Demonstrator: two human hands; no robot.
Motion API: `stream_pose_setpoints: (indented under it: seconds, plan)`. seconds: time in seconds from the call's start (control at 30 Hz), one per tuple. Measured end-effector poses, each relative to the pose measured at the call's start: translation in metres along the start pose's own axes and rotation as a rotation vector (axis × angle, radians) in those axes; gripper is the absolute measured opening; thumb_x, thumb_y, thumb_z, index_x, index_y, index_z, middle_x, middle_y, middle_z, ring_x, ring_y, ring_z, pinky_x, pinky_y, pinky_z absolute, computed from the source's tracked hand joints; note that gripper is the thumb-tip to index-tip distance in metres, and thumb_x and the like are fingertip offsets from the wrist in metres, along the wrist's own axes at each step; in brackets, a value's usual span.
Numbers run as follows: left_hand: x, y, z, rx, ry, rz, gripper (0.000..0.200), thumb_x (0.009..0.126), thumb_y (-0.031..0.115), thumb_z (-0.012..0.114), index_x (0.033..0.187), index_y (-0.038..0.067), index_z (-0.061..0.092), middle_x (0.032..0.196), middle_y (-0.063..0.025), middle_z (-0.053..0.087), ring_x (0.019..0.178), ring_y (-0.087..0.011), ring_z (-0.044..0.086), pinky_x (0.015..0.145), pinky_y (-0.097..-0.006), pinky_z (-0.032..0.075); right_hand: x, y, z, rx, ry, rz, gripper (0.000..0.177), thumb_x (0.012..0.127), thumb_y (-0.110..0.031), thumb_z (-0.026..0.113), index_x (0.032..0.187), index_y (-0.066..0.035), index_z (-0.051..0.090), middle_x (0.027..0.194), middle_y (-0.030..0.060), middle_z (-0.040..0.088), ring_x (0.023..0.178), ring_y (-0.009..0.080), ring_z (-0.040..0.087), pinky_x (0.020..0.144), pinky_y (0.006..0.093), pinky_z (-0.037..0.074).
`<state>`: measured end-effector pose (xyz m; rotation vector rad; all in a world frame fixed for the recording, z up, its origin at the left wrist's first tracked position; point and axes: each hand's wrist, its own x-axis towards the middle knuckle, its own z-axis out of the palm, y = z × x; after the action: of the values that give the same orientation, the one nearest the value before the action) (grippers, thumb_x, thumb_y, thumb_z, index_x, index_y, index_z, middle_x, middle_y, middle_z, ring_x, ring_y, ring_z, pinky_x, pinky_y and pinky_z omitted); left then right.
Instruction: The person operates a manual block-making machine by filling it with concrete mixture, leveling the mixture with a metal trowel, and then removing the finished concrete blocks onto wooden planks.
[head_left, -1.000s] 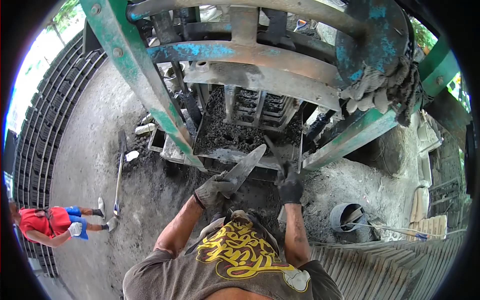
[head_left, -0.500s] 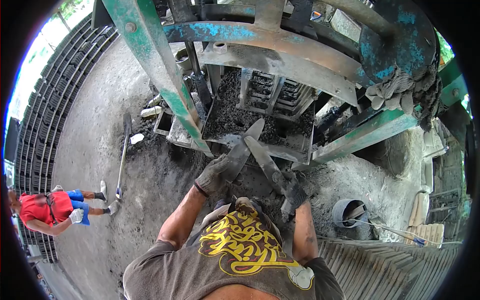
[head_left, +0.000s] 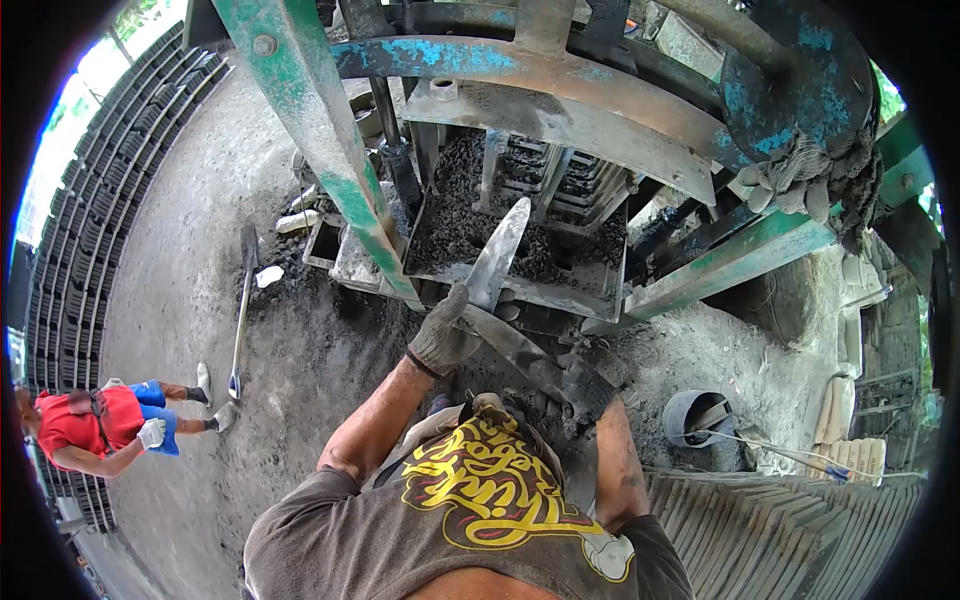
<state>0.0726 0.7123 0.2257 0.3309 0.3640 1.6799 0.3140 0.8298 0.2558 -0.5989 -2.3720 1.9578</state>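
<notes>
My left hand (head_left: 445, 335), in a grey knit glove, is closed around the lower end of a long, flat metal blade with a rounded tip (head_left: 500, 250). This blade points up over the front edge of a metal mould box (head_left: 570, 303) that holds dark, crumbly mix (head_left: 450, 215). In my right hand (head_left: 585, 390), gloved and caked dark, is a second long metal blade (head_left: 512, 348). It slants up to the left, its far end beside my left hand and across the base of the first blade. The handles are hidden by the gloves.
Green machine legs (head_left: 345, 170) flank the box, with a curved metal frame (head_left: 560, 75) above. A bucket (head_left: 690, 418) and stacked boards (head_left: 780, 530) are on the right. A shovel (head_left: 243, 310) lies on the left; a person in red (head_left: 95, 420) stands beyond it.
The right blade has swung down and left, from the box edge to beside my left hand. The left blade has shifted up and now points more steeply upward.
</notes>
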Motion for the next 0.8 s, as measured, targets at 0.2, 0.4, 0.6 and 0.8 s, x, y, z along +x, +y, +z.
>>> stream_pose_setpoints:
  seconds: [0.2, 0.4, 0.6, 0.8]
  plan:
    - [0.008, 0.002, 0.008, -0.114, 0.043, 0.033, 0.062, 0.096, 0.039, 0.059, 0.143, 0.004, 0.038, 0.131, -0.0173, 0.056, 0.116, -0.0346, 0.059, 0.102, -0.0536, 0.048, -0.003, -0.006, 0.008, -0.021, 0.047, 0.065, 0.034, 0.098, -0.031, 0.057, 0.101, 0.002, 0.065, 0.074, 0.0088, 0.071, 0.049, 0.0132, 0.061, 0.043, 0.0256, 0.046]
    - [0.018, -0.005, -0.032, -0.111, 0.139, 0.070, 0.050, 0.097, 0.036, 0.058, 0.137, 0.007, 0.047, 0.127, -0.0147, 0.059, 0.114, -0.0307, 0.061, 0.097, -0.0503, 0.052, 0.000, -0.018, 0.004, 0.116, 0.055, 0.314, 0.032, 0.099, -0.027, 0.056, 0.101, 0.003, 0.066, 0.079, 0.0120, 0.071, 0.057, 0.0156, 0.064, 0.053, 0.0299, 0.052]
    - [0.015, -0.009, -0.043, -0.059, 0.131, 0.039, 0.040, 0.097, 0.031, 0.058, 0.131, 0.010, 0.053, 0.124, -0.0104, 0.061, 0.111, -0.0246, 0.063, 0.096, -0.0435, 0.054, -0.001, 0.068, -0.015, -0.226, 0.194, 0.058, 0.036, 0.098, -0.029, 0.054, 0.109, 0.004, 0.064, 0.094, 0.0138, 0.070, 0.080, 0.0204, 0.067, 0.069, 0.0336, 0.055]
    - [0.006, 0.002, -0.019, -0.097, 0.323, 0.014, 0.045, 0.094, 0.031, 0.063, 0.132, 0.010, 0.053, 0.121, -0.0099, 0.063, 0.105, -0.0218, 0.065, 0.076, -0.0305, 0.060, -0.003, 0.039, -0.023, -0.152, -0.045, 0.211, 0.036, 0.097, -0.029, 0.055, 0.114, 0.002, 0.063, 0.095, 0.0126, 0.070, 0.082, 0.0214, 0.067, 0.068, 0.0309, 0.055]
